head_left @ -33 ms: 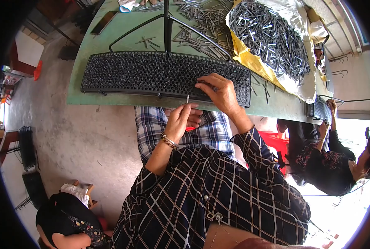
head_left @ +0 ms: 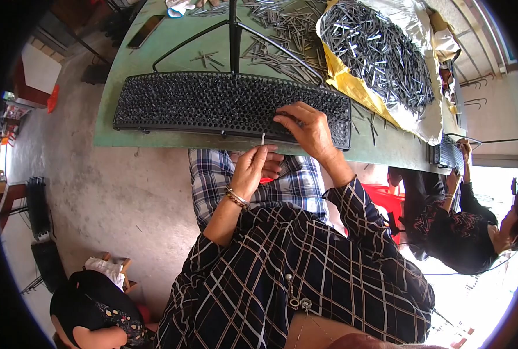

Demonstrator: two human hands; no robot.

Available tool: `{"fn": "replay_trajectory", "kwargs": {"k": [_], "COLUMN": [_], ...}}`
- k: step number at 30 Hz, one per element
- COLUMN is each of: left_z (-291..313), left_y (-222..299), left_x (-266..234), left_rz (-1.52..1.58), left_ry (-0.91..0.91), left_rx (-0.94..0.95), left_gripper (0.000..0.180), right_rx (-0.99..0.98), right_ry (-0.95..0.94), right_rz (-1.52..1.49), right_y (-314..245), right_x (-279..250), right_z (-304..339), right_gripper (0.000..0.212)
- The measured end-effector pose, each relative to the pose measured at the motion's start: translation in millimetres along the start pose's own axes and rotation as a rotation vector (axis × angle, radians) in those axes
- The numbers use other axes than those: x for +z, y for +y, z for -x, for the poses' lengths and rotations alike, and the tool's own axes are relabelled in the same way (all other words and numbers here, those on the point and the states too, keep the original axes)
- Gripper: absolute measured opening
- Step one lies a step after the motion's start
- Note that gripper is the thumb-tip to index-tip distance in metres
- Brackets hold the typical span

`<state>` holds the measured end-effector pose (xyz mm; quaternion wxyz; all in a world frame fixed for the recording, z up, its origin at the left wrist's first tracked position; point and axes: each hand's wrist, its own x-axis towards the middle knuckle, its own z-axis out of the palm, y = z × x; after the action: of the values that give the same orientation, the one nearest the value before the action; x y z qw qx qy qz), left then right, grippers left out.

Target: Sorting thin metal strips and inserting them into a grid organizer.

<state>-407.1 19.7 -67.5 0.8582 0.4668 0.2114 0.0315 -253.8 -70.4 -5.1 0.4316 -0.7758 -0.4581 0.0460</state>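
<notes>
A long black perforated panel (head_left: 177, 104) lies along the near edge of the green table (head_left: 109, 132), many of its holes filled with dark glossy pieces. My left hand (head_left: 252, 168) is just below the panel's near edge, thumb and finger pinched on a thin pale metal strip (head_left: 263, 138) that points up. Over the panel's right part is my right hand (head_left: 312, 131), its thumb and fingers drawn together at the surface. Whatever sits between those fingertips is hidden. A black metal frame (head_left: 234, 46) rises behind the panel.
An open yellow-and-white sack (head_left: 343, 75) full of dark metal strips (head_left: 381, 52) lies at the back right. Loose strips (head_left: 282, 55) are scattered behind the panel. A phone (head_left: 146, 31) rests far left. One person (head_left: 462, 227) works at the right; another (head_left: 99, 314) is lower left.
</notes>
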Motion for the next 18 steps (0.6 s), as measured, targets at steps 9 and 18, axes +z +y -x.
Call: {"fn": "replay_trajectory", "kwargs": {"k": [9,18], "left_z": [-1,-1], "left_y": [6,4], "left_x": [1,7], "left_rz": [0.042,0.052], "left_ry": [0.096,0.124], "left_rx": [0.111,0.140], "left_gripper": [0.037,0.035], "right_rx": [0.043,0.263], "right_ry": [-0.007,-0.012], "right_rz": [-0.021,-0.276], "right_y": [-10,-8], "right_x": [-6,-5], "right_z": [-5,9], "right_gripper": [0.016,0.018]}}
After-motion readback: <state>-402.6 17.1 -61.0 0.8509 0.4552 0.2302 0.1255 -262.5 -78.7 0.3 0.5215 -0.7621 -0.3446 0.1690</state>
